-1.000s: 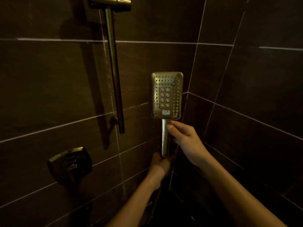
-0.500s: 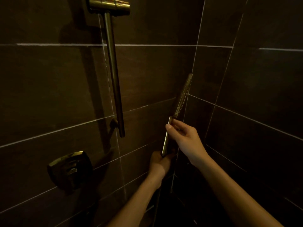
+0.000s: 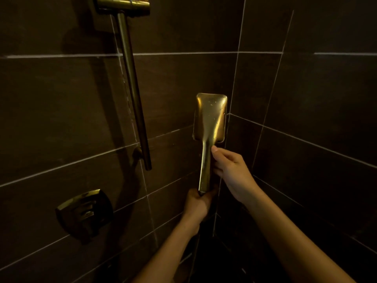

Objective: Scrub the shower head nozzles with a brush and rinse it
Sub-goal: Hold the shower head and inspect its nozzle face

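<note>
A brass handheld shower head [image 3: 210, 117] stands upright in the corner of the shower, its smooth wet back turned toward me and its nozzle face hidden. My left hand [image 3: 199, 203] grips the bottom end of its handle. My right hand [image 3: 228, 170] holds the upper part of the handle just below the head, thumb on the near side and fingers curled behind. No brush is in view.
A brass slide bar [image 3: 132, 88] with its bracket [image 3: 122, 5] runs down the left wall. A brass valve handle [image 3: 84, 211] sits low on that wall. Dark tiled walls meet in a corner right behind the shower head.
The shower head has been rotated about its handle: nozzle face toward me a second ago, edge-on half a second ago, back toward me now. Both hands kept their places on the handle.
</note>
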